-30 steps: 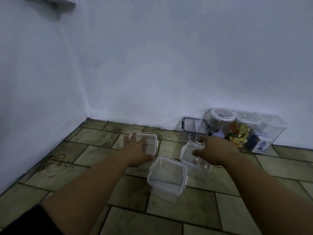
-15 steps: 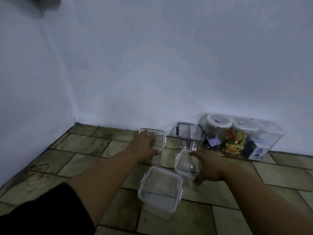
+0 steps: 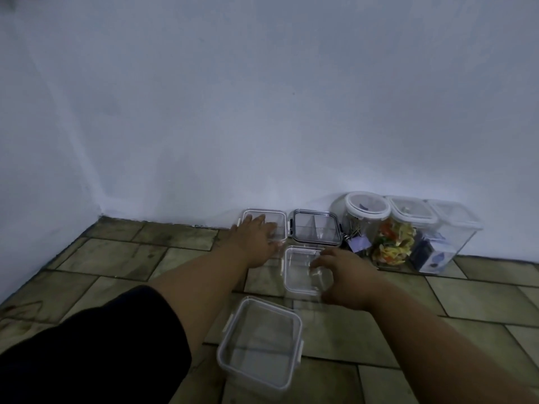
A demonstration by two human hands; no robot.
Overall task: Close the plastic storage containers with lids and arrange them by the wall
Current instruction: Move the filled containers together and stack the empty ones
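Note:
A clear square container with a white-clipped lid (image 3: 275,221) stands against the wall, and my left hand (image 3: 253,239) lies flat on top of it with straight fingers. Just right of it stands a dark-rimmed lidded container (image 3: 316,228). In front of that, my right hand (image 3: 341,277) grips the right side of a second clear lidded container (image 3: 300,271), fingers curled over its edge. A third clear lidded container (image 3: 259,344) stands alone on the floor nearest to me.
Along the wall at the right stand a round jar with binder clips (image 3: 363,220), a jar of coloured pieces (image 3: 399,237) and a rectangular clear box (image 3: 446,237). The floor is of brown tiles (image 3: 116,255); a wall corner lies at the left.
My left hand has pushed its container back to the wall beside the dark-rimmed one. My right hand has closed on the side of the middle container. The view has drawn nearer.

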